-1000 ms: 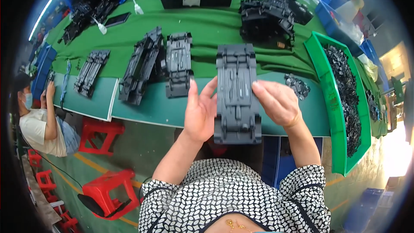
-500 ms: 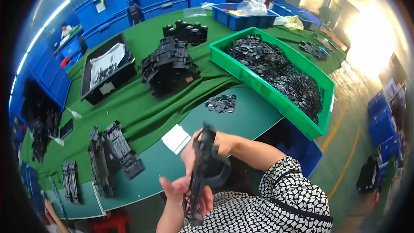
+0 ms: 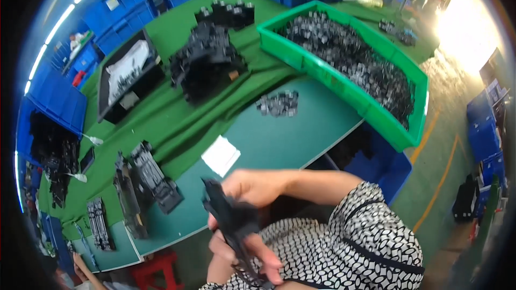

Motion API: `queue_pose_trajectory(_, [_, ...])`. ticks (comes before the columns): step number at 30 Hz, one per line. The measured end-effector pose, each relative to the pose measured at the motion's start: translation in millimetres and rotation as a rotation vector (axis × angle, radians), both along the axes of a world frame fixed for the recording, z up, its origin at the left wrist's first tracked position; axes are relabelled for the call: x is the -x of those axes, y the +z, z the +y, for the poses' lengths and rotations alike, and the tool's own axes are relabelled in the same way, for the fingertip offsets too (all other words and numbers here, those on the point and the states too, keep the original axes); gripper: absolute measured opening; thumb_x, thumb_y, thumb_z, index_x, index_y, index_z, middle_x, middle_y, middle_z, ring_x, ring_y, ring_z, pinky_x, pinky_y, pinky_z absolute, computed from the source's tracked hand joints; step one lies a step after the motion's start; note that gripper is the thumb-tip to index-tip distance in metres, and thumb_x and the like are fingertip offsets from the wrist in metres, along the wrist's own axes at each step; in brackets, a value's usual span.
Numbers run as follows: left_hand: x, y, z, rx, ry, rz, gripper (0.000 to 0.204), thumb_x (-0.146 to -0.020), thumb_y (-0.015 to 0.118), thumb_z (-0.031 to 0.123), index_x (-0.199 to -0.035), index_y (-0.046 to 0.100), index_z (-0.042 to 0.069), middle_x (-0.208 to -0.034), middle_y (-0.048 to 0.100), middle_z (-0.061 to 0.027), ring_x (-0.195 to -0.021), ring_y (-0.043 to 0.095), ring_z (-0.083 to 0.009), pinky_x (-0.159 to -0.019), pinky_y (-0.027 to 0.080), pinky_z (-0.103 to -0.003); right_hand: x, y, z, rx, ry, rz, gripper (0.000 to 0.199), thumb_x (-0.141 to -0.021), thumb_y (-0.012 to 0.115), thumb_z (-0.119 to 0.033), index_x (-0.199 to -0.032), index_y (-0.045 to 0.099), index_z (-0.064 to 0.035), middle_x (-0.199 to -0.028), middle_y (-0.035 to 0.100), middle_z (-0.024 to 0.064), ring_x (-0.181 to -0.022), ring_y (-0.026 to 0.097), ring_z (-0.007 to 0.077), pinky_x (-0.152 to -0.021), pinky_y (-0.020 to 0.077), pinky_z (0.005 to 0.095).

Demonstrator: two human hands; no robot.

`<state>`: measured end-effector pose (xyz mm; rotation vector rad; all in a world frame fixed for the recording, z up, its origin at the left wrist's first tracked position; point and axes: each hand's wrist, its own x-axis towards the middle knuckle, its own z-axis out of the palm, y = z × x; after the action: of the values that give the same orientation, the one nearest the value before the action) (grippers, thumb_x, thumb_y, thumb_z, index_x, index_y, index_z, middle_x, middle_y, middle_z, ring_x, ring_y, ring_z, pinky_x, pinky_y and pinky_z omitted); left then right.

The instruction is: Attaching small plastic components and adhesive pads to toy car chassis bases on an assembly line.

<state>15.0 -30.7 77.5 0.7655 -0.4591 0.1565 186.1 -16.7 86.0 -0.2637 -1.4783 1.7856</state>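
Note:
A long, black moulded plastic part (image 3: 234,219) is held in front of my body, tilted, its far end pointing up and to the left. My left hand (image 3: 258,252) wraps around its lower stretch, with fingers curled over it. Near the upper end, my right hand (image 3: 252,186) grips the same part, its fingers partly hidden behind it. Motion smears the part's detail. Just beyond the hands, a white paper sheet (image 3: 221,156) lies on the green table. Farther off is a small pile of black clips (image 3: 278,103).
A green tray (image 3: 338,81) of small black pieces stands at the right. Stacked black parts (image 3: 207,59) and a black bin (image 3: 129,99) sit on green cloth. Long black parts (image 3: 156,177) lie at the left. Under the table's right edge is a blue crate (image 3: 395,174). Another person's hand (image 3: 80,266) shows lower left.
The black part has turned, its upper end swinging left and toward me. My right hand has shifted down and left along with it; both hands still hold it. The whole view has tilted.

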Motion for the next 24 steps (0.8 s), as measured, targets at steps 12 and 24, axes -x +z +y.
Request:
queue_pose_trajectory(12, [29, -26, 24, 0.553, 1.119, 0.224, 0.063, -0.092, 0.028, 0.059, -0.134, 0.035, 0.013, -0.116, 0.052, -0.0163, -0.089, 0.060, -0.0314, -0.075, 0.050, -0.057, -164, -24, -7, -0.020, -1.294, -0.827, 0.014, -0.084, 0.061, -0.008, -0.093, 0.065, 0.0022, -0.084, 0.065, 0.0045, -0.076, 0.059, 0.0094, -0.068, 0.0472, 0.0238])
queue_pose_trajectory(24, [12, -41, 30, 0.543, 1.263, 0.298, 0.061, -0.094, 0.029, 0.056, -0.134, 0.036, 0.010, -0.124, 0.048, -0.0159, -0.096, 0.056, -0.0272, -0.083, 0.046, -0.053, -159, -60, 15, -0.552, -1.364, -1.169, 0.016, -0.078, 0.068, -0.008, -0.091, 0.065, -0.0004, -0.082, 0.059, 0.0086, -0.062, 0.055, 0.0178, -0.058, 0.0455, 0.0294])
